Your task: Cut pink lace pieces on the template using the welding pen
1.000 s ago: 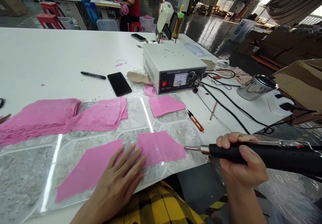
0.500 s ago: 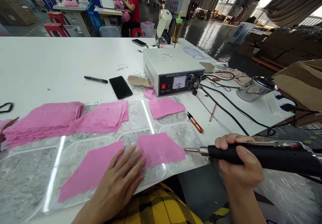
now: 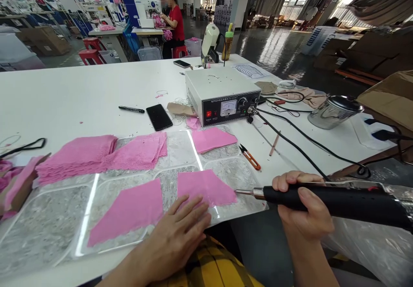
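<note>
My left hand (image 3: 176,235) lies flat with fingers spread, pressing the near edge of a pink fabric piece (image 3: 206,186) on a scratched clear plate (image 3: 174,149). My right hand (image 3: 301,207) is wrapped round a black hand-held tool (image 3: 329,199) whose metal tip touches the right corner of that pink piece. A second pink piece (image 3: 129,211) lies to the left of my left hand. A black cable runs from the tool's white control box (image 3: 222,95).
Stacks of pink lace (image 3: 97,155) lie at the plate's far left, another pink piece (image 3: 213,140) at its far right. Orange snips (image 3: 250,157), a black phone (image 3: 159,117), a pen (image 3: 131,109) and a steel pot (image 3: 334,111) sit on the white table. A person in red works far behind.
The view has tilted up and shifted. My left hand slid right and toward me along the fabric's near edge. The tool stays at the fabric's right corner.
</note>
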Available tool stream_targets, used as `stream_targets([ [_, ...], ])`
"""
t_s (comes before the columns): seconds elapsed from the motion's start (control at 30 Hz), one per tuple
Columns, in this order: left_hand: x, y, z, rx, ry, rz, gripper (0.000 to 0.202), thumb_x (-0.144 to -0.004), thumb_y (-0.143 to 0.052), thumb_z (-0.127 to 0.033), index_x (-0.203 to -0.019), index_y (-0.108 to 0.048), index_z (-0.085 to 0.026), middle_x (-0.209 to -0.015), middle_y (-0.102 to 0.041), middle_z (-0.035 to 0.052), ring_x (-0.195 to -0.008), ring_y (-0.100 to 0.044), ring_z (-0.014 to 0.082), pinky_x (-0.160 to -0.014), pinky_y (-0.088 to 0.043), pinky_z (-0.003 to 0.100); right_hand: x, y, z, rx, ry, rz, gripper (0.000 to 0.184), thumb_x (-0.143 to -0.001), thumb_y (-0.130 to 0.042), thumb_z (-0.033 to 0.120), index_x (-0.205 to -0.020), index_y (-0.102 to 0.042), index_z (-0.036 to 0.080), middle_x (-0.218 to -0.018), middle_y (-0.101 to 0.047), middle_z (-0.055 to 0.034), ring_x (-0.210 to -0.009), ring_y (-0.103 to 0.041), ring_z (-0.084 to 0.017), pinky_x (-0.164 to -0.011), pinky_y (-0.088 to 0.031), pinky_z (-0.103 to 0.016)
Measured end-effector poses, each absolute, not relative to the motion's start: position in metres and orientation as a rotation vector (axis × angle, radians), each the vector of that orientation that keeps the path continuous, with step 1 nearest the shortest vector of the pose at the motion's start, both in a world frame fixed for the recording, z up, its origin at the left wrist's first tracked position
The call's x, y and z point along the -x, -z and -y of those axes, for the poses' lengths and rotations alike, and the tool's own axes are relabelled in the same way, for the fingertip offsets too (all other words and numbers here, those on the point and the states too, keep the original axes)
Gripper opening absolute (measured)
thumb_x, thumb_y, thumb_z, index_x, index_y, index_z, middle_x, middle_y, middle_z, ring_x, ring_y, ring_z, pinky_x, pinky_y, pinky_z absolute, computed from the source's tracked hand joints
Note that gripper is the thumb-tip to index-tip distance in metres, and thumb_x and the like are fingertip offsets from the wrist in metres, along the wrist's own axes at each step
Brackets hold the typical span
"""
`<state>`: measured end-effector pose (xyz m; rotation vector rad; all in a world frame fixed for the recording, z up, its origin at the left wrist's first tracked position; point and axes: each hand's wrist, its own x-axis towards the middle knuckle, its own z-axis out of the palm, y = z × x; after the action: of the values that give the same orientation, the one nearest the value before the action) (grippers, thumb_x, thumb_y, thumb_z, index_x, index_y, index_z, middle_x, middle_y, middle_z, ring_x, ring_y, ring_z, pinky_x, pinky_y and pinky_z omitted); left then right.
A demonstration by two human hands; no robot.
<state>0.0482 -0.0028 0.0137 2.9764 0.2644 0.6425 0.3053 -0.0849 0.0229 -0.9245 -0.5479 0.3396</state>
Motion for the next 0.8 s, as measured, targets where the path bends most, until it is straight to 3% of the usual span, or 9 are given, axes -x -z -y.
stream_targets([
  [0.23,-0.0503,-0.0097,0.0036,-2.973,-0.532,-0.239,0.032,-0.097,-0.049,-0.022,-0.126,-0.06,-0.017,-0.131,-0.062,0.0076,-0.13,-0.051,0.027,-0.108,-0.044,0.045,-0.3059,-0.019,0.0844,0.891,-0.369,0.564,0.011,-0.065,-0.059,0.021,-0.076,-0.057,0.02,-0.072,-0.05,0.0019,-0.056,-0.052,-0.011,-0.054,-0.047,-0.031],
  [0.8,-0.0513,-0.0084,0.0039,-2.948,-0.552,-0.259,0.031,-0.098,-0.049,-0.026,-0.126,-0.06,-0.017,-0.13,-0.063,0.0073,-0.125,-0.056,0.0266,-0.107,-0.045,0.045,-0.3058,-0.0234,0.0842,0.883,-0.379,0.627,0.01,-0.067,-0.062,0.021,-0.077,-0.058,0.019,-0.071,-0.05,0.0015,-0.055,-0.051,-0.011,-0.052,-0.047,-0.03],
])
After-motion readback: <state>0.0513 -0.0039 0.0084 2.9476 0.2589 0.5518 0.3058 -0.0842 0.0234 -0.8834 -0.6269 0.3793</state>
